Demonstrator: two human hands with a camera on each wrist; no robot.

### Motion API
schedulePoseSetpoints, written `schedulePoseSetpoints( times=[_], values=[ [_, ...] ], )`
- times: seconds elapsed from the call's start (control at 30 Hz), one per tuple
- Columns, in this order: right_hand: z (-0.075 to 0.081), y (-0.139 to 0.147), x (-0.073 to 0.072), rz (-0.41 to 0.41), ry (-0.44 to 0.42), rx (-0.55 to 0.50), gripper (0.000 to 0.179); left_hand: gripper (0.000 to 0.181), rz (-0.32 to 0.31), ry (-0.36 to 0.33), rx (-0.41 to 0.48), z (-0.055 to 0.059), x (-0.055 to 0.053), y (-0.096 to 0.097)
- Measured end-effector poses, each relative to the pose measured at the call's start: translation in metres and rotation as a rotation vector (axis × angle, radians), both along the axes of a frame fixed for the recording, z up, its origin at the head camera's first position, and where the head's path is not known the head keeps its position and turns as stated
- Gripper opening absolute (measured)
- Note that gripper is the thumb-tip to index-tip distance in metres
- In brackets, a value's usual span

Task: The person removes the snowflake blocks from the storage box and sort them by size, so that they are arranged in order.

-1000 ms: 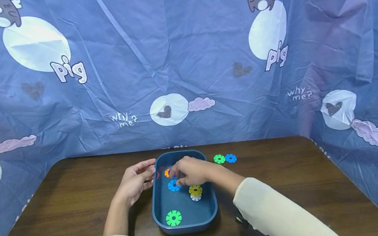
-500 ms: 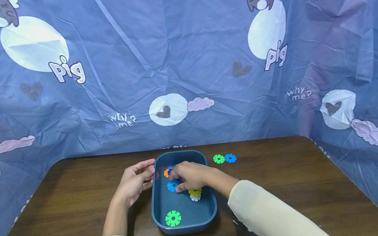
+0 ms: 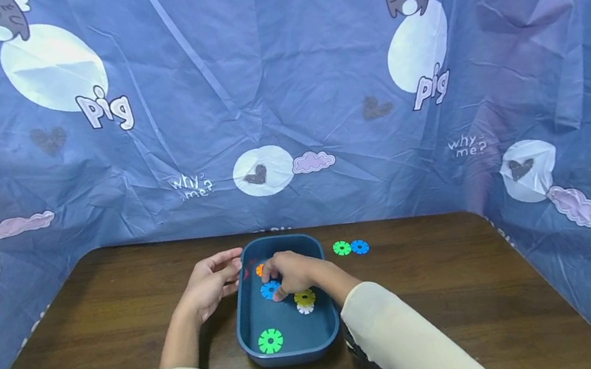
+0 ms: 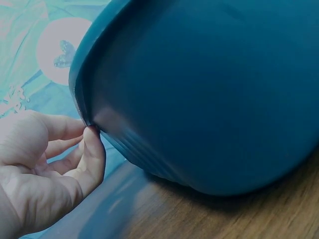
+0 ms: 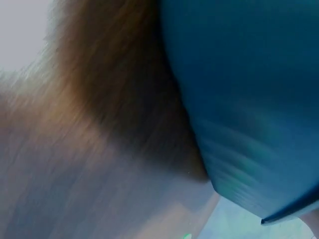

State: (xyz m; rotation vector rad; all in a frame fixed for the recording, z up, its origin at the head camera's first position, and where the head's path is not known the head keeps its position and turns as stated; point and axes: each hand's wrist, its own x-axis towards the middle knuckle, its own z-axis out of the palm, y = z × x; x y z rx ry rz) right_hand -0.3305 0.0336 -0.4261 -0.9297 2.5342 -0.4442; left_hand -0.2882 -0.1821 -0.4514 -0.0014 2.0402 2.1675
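A dark blue plastic tub (image 3: 242,327) holds several notched, flower-shaped plastic discs. My left hand (image 3: 210,288) pinches the tub's left rim between thumb and index finger, which the left wrist view also shows. My right hand (image 3: 293,271) reaches down into the tub from the right. Its thumb and index finger are spread over a blue disc (image 3: 268,291), fingertips right at its edges. An orange disc (image 3: 260,271) is partly hidden behind the index finger. Beside the hand, a yellow disc (image 3: 304,298) overlaps a white disc (image 3: 305,310). A green disc (image 3: 270,341) lies at the tub's near end.
On the brown wooden table (image 3: 430,292), a green disc (image 3: 341,248) and another blue disc (image 3: 360,247) lie side by side, right of the tub's far end. A blue printed cloth (image 3: 273,105) hangs behind the table and along its sides.
My right hand has lowered and shifted slightly left and nearer, its fingers now over the blue disc; the right forearm has swung left. The left hand and tub have stayed in place.
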Motion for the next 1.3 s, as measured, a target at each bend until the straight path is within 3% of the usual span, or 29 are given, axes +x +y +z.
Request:
schedulePoseSetpoints(
  times=[0.23, 0.63, 0.87, 1.3],
  values=[
    [0.001, -0.003, 0.001, -0.049, -0.061, -0.041, 0.030, 0.042, -0.012, 0.006, 0.003, -0.002, -0.001, -0.001],
    [0.004, -0.001, 0.000, -0.018, -0.053, -0.083, 0.031, 0.042, -0.014, 0.021, 0.019, 0.001, 0.000, -0.001],
    [0.005, 0.001, -0.001, 0.022, -0.017, -0.169, 0.022, 0.042, -0.010, 0.010, 0.016, 0.000, 0.000, -0.001],
    [0.026, 0.008, 0.000, 0.027, -0.019, -0.263, 0.017, 0.041, -0.003, -0.006, 0.000, 0.002, 0.000, 0.000]
  ],
)
